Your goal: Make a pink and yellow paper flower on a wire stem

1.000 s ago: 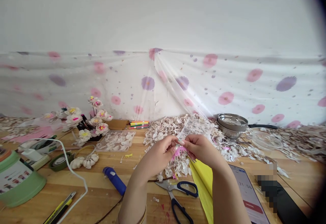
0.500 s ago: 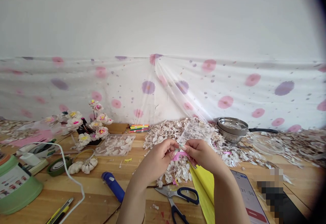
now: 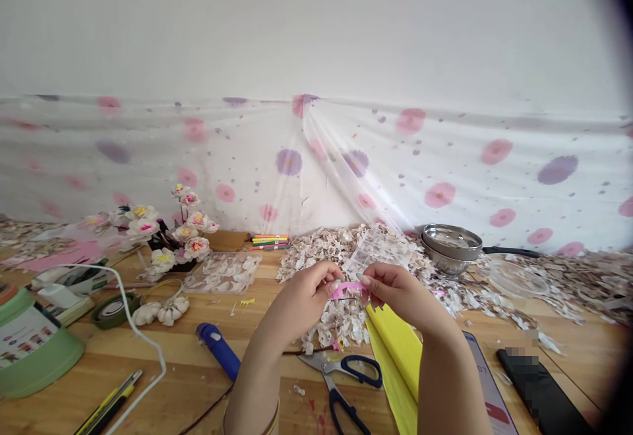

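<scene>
A small strip of pink paper is stretched between my two hands, above a pile of whitish dried petals. My left hand pinches its left end between thumb and fingers. At the other end, my right hand grips it with closed fingertips. Scissors with dark blue handles lie spread on the table just below. Beside them, yellow crepe paper runs partly under my right forearm. A blue glue gun rests left of my left forearm.
Artificial flowers stand at the back left near a clear tray of petals. Metal bowls sit at the back right. A white cable crosses the left side by a utility knife. Phones lie at right.
My hands have moved slightly apart, so more of the pink strip shows between them. The view has shifted a little.
</scene>
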Available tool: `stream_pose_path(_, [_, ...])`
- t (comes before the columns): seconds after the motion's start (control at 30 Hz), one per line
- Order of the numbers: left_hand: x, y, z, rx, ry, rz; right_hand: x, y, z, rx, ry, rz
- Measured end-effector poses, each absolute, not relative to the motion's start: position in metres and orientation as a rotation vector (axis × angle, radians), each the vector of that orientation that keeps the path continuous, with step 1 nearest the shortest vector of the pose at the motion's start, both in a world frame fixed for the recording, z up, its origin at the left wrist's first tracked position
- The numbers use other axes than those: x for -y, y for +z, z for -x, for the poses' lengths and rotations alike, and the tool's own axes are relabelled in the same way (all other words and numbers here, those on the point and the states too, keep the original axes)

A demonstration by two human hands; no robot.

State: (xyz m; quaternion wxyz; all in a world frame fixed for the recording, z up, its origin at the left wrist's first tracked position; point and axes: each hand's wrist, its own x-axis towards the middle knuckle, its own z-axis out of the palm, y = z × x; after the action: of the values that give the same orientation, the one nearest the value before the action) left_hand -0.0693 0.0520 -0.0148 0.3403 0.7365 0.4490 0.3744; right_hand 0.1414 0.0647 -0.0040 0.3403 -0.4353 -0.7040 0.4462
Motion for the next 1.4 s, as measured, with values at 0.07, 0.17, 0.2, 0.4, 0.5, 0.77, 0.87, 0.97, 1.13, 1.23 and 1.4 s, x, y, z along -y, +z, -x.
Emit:
stream_pose_path(0.07, [-0.052, -0.014, 0.068, -1.161, 0.971, -1.916, -0.067, -0.005, -0.142, 1.871, 1.102, 1.196])
stream_pose_path(0.17, [-0.054, -0.016, 0.068, -1.158, 0.968, -1.918, -0.069, -0.007, -0.142, 1.924, 1.024, 1.281])
stream_pose_path(0.2, [-0.055, -0.017, 0.069, -1.16, 0.971, -1.919, -0.069, -0.007, -0.142, 1.939, 1.009, 1.298])
stream_pose_path(0.4, [-0.056, -0.018, 0.073, -1.213, 0.942, -1.942, -0.069, -0.007, -0.14, 2.025, 0.957, 1.358])
stream_pose_path(0.5, [-0.053, -0.016, 0.071, -1.228, 0.91, -1.95, -0.069, -0.007, -0.139, 2.023, 0.967, 1.356])
stream_pose_path(0.77, [-0.049, -0.014, 0.062, -1.267, 0.853, -2.016, -0.068, -0.008, -0.132, 2.089, 1.074, 1.114])
stream_pose_path(0.87, [-0.049, -0.014, 0.061, -1.253, 0.831, -2.01, -0.067, -0.006, -0.132, 2.088, 1.157, 1.089])
stream_pose_path(0.97, [-0.049, -0.015, 0.061, -1.188, 0.83, -1.949, -0.065, -0.004, -0.134, 2.068, 1.217, 1.055])
stream_pose_path(1.13, [-0.048, -0.015, 0.061, -1.006, 0.873, -1.815, -0.064, -0.005, -0.137, 2.032, 1.226, 0.96])
stream_pose_path(1.23, [-0.046, -0.013, 0.062, -0.88, 0.903, -1.731, -0.061, -0.005, -0.137, 1.988, 1.259, 0.888])
stream_pose_path(1.4, [-0.043, -0.009, 0.062, -0.735, 0.926, -1.667, -0.055, 0.001, -0.136, 1.906, 1.362, 0.777])
